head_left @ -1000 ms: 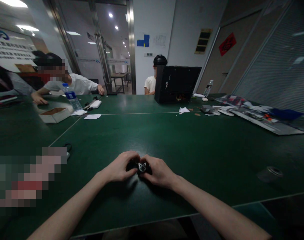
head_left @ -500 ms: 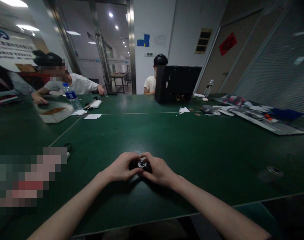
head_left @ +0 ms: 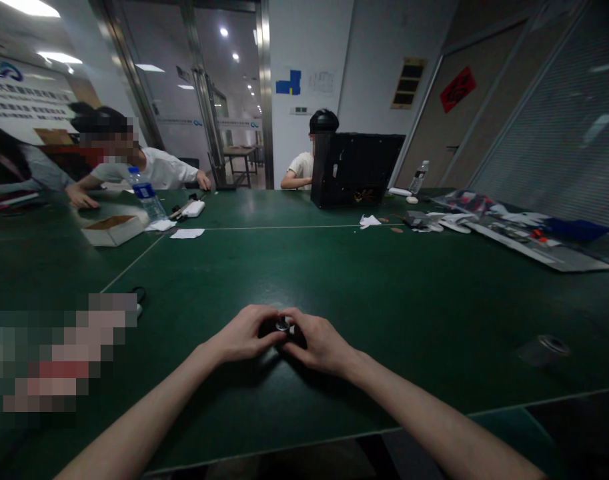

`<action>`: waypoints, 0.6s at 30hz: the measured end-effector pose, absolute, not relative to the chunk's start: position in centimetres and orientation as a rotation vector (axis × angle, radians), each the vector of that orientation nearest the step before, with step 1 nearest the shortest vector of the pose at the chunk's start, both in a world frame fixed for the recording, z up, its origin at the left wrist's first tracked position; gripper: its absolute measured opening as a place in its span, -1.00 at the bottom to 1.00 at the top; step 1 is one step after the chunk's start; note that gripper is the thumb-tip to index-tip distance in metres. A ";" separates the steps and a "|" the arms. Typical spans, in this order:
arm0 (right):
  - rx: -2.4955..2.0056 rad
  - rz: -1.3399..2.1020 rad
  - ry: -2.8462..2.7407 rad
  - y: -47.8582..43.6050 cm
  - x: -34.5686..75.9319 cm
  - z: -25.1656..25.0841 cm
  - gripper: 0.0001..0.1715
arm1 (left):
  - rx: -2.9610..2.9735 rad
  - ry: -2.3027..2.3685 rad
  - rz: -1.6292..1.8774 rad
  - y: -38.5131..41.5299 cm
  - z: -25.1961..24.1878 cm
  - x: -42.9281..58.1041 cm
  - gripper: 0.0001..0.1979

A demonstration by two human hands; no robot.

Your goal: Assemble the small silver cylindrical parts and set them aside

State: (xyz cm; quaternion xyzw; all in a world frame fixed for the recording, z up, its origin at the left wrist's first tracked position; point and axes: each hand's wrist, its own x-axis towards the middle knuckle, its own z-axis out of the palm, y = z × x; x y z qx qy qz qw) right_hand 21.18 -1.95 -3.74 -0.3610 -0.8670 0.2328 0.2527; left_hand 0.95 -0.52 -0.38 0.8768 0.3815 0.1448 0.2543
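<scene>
The left hand (head_left: 241, 335) and the right hand (head_left: 318, 343) meet low over the green counter (head_left: 384, 287), not far from its near edge. Between them they pinch a small black part (head_left: 283, 326) with a shiny round middle, fingers (head_left: 297, 317) curled tight around it so most of it is hidden. The grip looks cramped: a slipping thumb could let the part pop loose and skid across the smooth counter or off the edge. Pressing at an angle might jam the shiny piece.

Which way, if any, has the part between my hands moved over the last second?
Yes, slightly: the part has shifted away from the near table edge, toward the far side, judged against the grey cylinder, which is fixed.
</scene>
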 end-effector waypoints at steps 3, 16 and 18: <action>-0.989 0.629 -2.361 -1.9 21.2 -3.6 -0.42 | 2.321 1.047 0.378 -0.6 -0.1 1.0 -0.75; -0.966 0.603 -2.314 -1.8 20.9 -4.1 -0.37 | 2.125 1.019 0.435 -0.6 0.1 0.9 -0.68; -0.960 0.600 -2.315 -1.9 21.0 -3.8 -0.37 | 2.114 1.000 0.446 -0.6 0.1 0.9 -0.68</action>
